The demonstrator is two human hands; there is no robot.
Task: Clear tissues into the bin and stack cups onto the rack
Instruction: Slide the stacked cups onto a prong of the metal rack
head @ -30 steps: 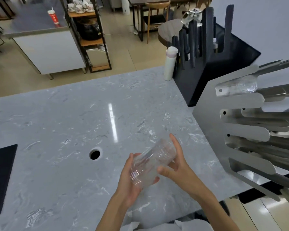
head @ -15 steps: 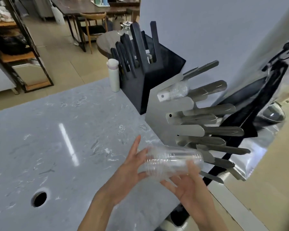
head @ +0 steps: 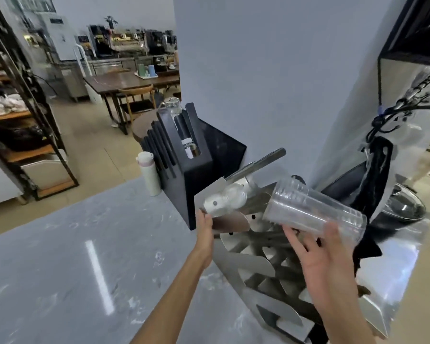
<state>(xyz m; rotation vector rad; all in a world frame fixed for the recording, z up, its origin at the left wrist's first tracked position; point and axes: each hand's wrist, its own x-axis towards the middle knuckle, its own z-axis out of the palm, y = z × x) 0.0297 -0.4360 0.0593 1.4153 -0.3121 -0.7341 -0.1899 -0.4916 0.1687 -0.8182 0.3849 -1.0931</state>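
Note:
A stack of clear plastic cups [head: 313,211] lies on its side in my right hand [head: 320,254], open end toward the upper left, level with the upper slots of the steel cup rack [head: 253,266]. My left hand [head: 205,225] grips the rack's front plate at its upper left edge. One clear cup [head: 230,198] sits in the rack's top slot, just above my left hand. No tissues or bin are in view.
A black slotted rack [head: 194,175] stands behind the steel one, with a white bottle [head: 148,173] on its left. The grey marble counter [head: 72,256] spreads to the left. A white pillar rises behind, and a helmet [head: 402,207] rests at the right.
My left hand let go of the cups and took hold of the steel rack's front plate. My right hand lifted the cup stack up and right to the rack. The view swung right.

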